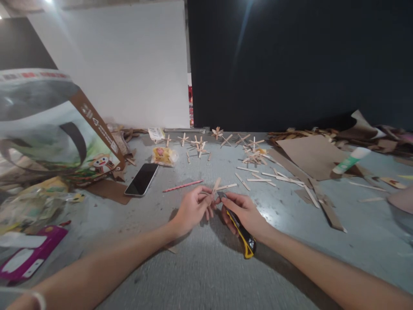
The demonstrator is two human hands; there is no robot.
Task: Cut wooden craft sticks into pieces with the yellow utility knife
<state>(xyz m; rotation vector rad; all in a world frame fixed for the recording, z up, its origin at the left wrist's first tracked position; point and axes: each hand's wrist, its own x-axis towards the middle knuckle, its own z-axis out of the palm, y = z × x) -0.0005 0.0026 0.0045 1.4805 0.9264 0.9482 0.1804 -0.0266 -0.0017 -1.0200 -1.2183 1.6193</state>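
Note:
Between the thumb and fingers of my left hand point(193, 204) is a thin wooden stick point(217, 185), its upper end pointing away from me. My right hand point(243, 211) is wrapped round a yellow and black utility knife point(247, 239). The knife's blade end point(222, 195) points at the stick, close by my left fingertips; whether it touches the wood I cannot tell. Just beyond my hands lie a pink pencil point(182, 185) and another loose stick point(227, 187). Several flat wooden sticks point(258, 180) are scattered ahead to the right.
Crossed-stick pieces point(200, 144) stand along the back. At left are a phone point(142, 179), a printed bag point(41, 129), a purple case point(35, 252) and a small wrapped packet point(164, 156). Brown cardboard point(309, 155) and a glue stick point(351, 160) lie at right; part of another person point(402, 200) shows there.

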